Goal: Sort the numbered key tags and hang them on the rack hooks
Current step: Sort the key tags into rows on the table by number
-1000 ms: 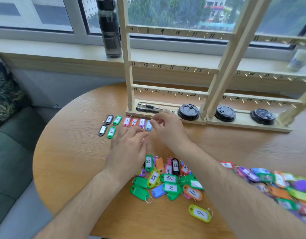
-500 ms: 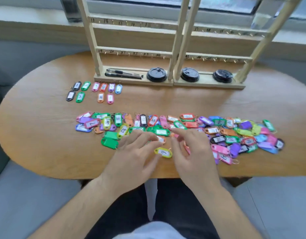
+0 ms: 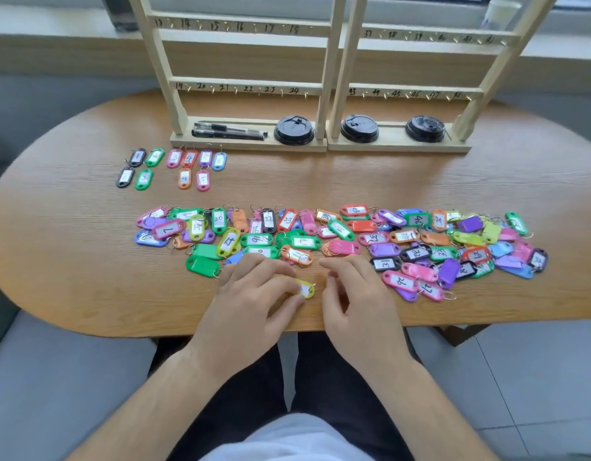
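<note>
Closest to the camera is the person's lap, dark trousers and a bit of white shirt, with both forearms reaching out over the near edge of the oval wood-grain table point(image 3: 71, 261). The left hand point(image 3: 254, 294) has a small yellow plastic key tag point(image 3: 305, 289) pinched by its left end between thumb and fingers, low on the tabletop just in front of the big heap. Fingers cover the number, so it can't be read. The right hand point(image 3: 357, 294) sits just beside the tag's metal ring with fingers loosely curled and nothing in it; whether a fingertip touches the ring is hard to tell.

Right past the hands is the long jumbled band of coloured plastic key tags point(image 3: 354, 237), green, pink, purple, orange, blue, black, most with handwritten numbers on white labels, some face down and plenty overlapping. It runs from left of centre nearly to the right end of the table.

Further back on the left, well apart from the heap, are ten sorted tags laid out in two neat rows point(image 3: 189, 159).

Behind those stand two pale wooden racks side by side point(image 3: 247, 146), rails numbered by hand with little metal hooks point(image 3: 235, 91) under them. On the bases lie a few black pens point(image 3: 227, 131) and three black plastic cup lids point(image 3: 294, 129)

Farthest back is the windowsill point(image 3: 71, 44), with the bottom of a dark bottle point(image 3: 124, 18) on it
</note>
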